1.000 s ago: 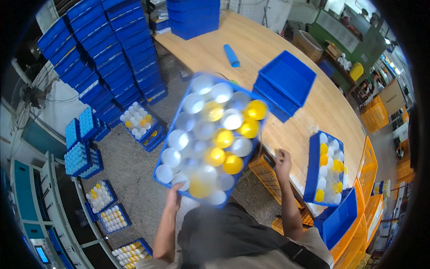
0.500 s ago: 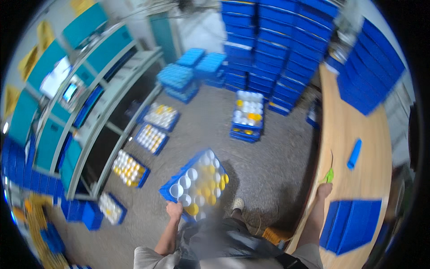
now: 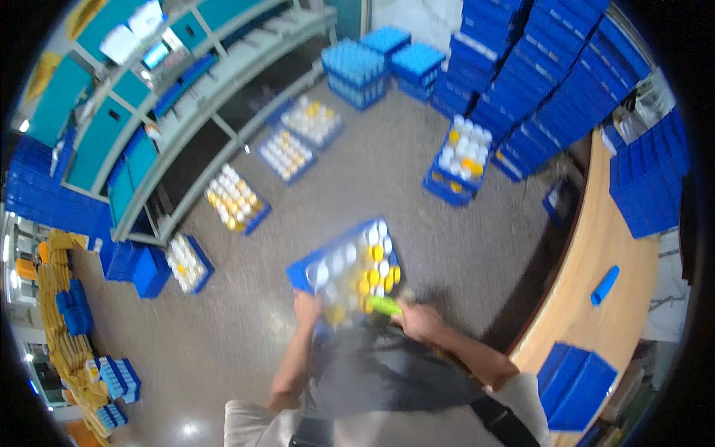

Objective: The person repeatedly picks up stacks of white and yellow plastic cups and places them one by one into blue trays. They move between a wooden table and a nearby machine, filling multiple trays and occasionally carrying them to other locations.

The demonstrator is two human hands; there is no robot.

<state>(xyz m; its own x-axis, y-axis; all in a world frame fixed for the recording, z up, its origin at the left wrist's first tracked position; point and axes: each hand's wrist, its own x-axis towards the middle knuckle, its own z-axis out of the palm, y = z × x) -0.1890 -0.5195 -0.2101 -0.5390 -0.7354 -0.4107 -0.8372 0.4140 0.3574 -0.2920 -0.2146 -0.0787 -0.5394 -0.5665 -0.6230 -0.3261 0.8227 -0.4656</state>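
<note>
I observe the left hand point(image 3: 307, 307) gripping the blue crate point(image 3: 299, 279), the right hand point(image 3: 421, 322) a green object point(image 3: 384, 305). Uneven support could tilt the crate, spilling cups point(image 3: 374, 277).

The left hand point(image 3: 307, 305) grips the left side of a blue crate point(image 3: 300, 276) of round white and yellow pieces point(image 3: 375, 254). The right hand point(image 3: 419, 322) holds a green tool point(image 3: 385, 305) by the crate's near right edge. Right of the crate stands a wooden table point(image 3: 562, 302); beyond the crate, rightward, stacked blue boxes point(image 3: 547, 86); left of it, filled trays point(image 3: 258, 220)
</note>
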